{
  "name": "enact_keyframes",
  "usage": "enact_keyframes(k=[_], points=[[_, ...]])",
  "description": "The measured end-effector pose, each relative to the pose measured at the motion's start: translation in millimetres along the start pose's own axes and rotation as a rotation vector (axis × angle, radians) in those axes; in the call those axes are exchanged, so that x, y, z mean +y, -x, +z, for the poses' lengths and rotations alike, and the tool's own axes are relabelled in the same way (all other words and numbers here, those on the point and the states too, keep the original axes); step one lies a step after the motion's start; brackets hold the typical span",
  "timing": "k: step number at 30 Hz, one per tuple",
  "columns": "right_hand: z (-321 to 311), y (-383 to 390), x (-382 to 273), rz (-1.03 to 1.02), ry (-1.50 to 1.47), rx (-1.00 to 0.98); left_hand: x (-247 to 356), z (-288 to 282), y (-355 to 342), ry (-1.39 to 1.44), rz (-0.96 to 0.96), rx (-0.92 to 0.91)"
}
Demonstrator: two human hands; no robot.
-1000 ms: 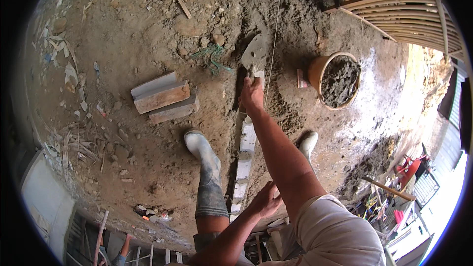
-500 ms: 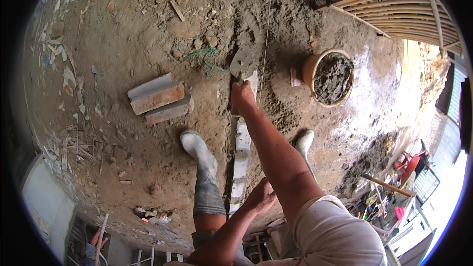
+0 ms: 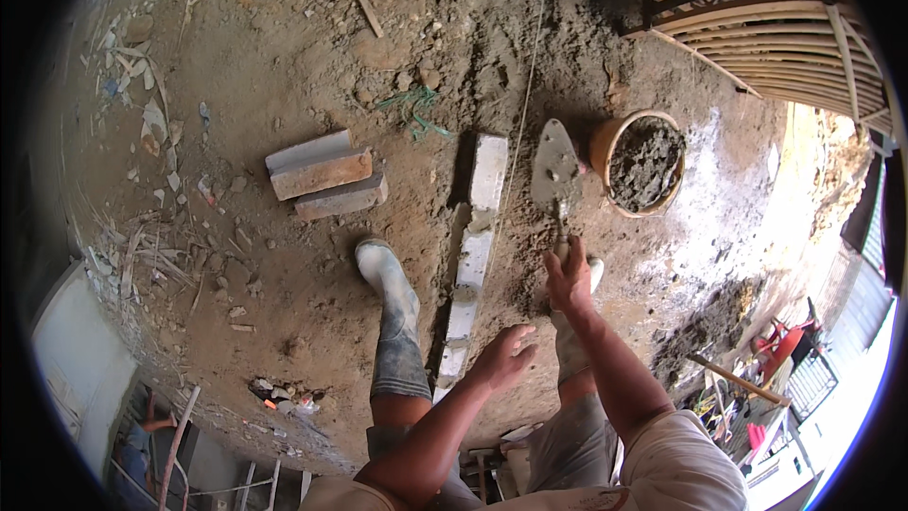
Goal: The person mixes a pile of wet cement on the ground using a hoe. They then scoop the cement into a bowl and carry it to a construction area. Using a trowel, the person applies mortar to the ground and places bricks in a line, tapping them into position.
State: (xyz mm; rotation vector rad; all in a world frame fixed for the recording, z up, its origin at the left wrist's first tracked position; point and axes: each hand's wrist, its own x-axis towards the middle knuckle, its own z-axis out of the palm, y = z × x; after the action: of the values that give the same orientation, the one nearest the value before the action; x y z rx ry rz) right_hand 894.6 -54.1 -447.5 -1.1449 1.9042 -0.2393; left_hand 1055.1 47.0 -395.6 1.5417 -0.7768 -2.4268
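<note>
My right hand grips the handle of a trowel, its pointed blade directed away from me and smeared with grey mortar. The blade is between the row of laid bricks and a round bucket. Wet mortar fills much of the bucket. My left hand hovers just right of the row's near part, fingers loosely apart and holding nothing. A taut string runs along the right side of the row. Over to the left, a few loose bricks lie stacked on the dirt.
My boots straddle the row; the left boot is beside it. Green twine lies beyond the loose bricks. A slatted bamboo frame stands far right. Tools and a long wooden handle clutter the lower right. Another person is at lower left.
My right hand has drawn the trowel back and right, from the far end of the brick row to beside the bucket. The far brick shows fully now. My left hand has opened out slightly.
</note>
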Motion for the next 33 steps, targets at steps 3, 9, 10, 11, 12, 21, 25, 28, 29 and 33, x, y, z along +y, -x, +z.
enact_keyframes(k=[3,9,10,11,12,21,25,28,29,33], points=[[-26,17,24,0.300,-0.040,-0.044,16,-20,-1,0.017,0.052,0.174],[-35,43,42,0.120,-0.036,-0.003,37,-109,-4,-0.136,0.201,0.876],[-38,50,18,0.199,-0.092,-0.038,39,-128,-1,-0.249,0.227,0.972],[-45,59,-8,0.249,-0.117,-0.069,44,-148,3,-0.359,0.258,1.062],[-51,72,-32,0.300,-0.145,-0.103,47,-169,3,-0.488,0.245,1.115],[13,127,-12,0.492,-0.388,-0.175,68,-364,-51,-1.374,0.028,0.751],[50,120,16,0.606,-0.501,-0.296,72,-396,-68,-1.372,-0.059,0.685],[48,134,53,0.488,-0.503,-0.337,96,-373,-50,-1.378,0.067,0.710],[40,134,57,0.478,-0.481,-0.380,109,-360,-42,-1.322,0.105,0.745],[-5,122,89,0.359,-0.309,-0.402,132,-296,-80,-0.709,0.214,0.675]])
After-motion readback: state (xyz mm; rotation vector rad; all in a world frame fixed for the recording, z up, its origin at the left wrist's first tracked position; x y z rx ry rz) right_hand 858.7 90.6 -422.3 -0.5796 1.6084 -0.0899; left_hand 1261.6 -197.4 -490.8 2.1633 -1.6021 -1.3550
